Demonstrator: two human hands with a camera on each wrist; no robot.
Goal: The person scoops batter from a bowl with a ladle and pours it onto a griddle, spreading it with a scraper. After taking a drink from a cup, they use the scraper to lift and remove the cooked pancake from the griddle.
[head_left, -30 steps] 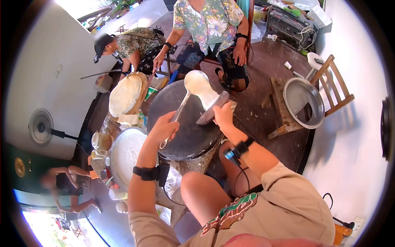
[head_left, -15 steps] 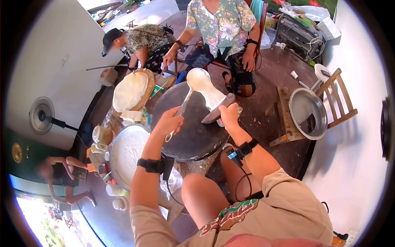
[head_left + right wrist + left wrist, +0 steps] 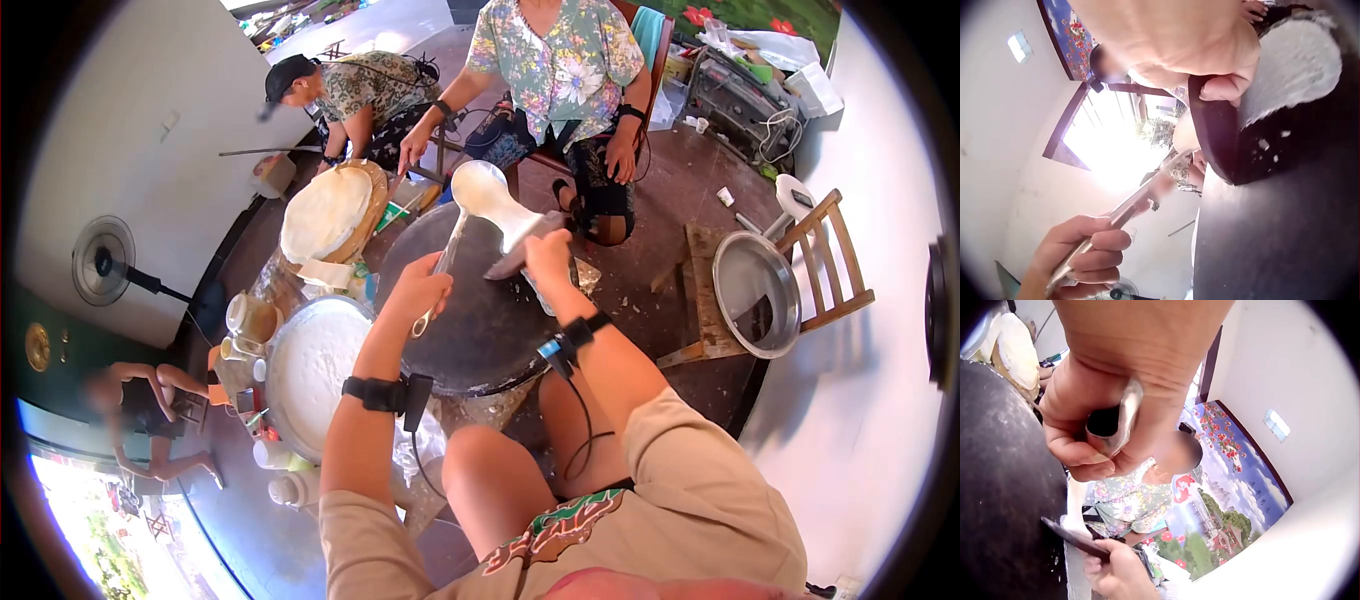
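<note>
My left hand grips the handle of a metal ladle, its bowl over the far side of a round black griddle. White batter stretches from the bowl to a dark, curved scraper. That scraper is pinched by my right hand, to the right of the ladle. In the right wrist view, the thumb presses on the flat scraper, a broad white patch of batter shows beyond it, and small white bits dot the griddle.
A wide basin of white batter stands left of the griddle, near several jars. Behind it, pale flatbreads lie on a round board. A person sits across from me. Right, a metal basin rests on a wooden chair.
The head view has shifted, so the surroundings appear farther right. The scraper and right hand have moved slightly up toward the far side of the griddle. Both hands keep their grips.
</note>
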